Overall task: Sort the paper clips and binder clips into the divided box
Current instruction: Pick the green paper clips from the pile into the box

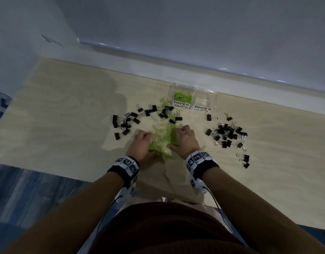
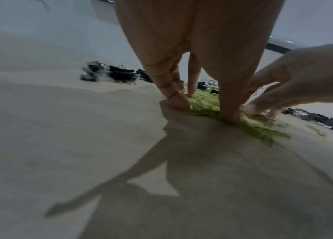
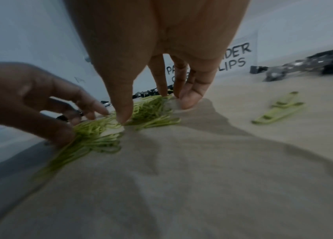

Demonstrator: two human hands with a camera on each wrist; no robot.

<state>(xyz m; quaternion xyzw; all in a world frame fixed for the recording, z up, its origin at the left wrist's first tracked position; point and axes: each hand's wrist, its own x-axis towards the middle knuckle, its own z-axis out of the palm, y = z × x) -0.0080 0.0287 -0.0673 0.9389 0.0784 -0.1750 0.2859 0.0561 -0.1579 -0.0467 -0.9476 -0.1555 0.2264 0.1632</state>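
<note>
I've got my left hand [image 1: 142,143] and right hand [image 1: 183,139], fingers spread, raking the green paper clips [image 1: 162,139] together on the table, some already in the divided box [image 1: 192,97], its binder-clip side seemingly empty, black binder clips [image 1: 227,134] unsorted.

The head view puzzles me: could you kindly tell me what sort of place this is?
Probably an indoor room, worked at floor level: a pale wood-grain board lies against a white wall, with blue-grey wood-look flooring beside it.

Matt pale wood-grain table [image 1: 66,107]. Clear glossy plastic divided box [image 1: 212,97] with white paper labels [image 1: 181,104]. Smooth lime-green coated paper clips [image 1: 165,138]. Black matt binder clips [image 1: 226,133] with shiny silver wire handles. Glossy white wall trim [image 1: 176,55].
</note>
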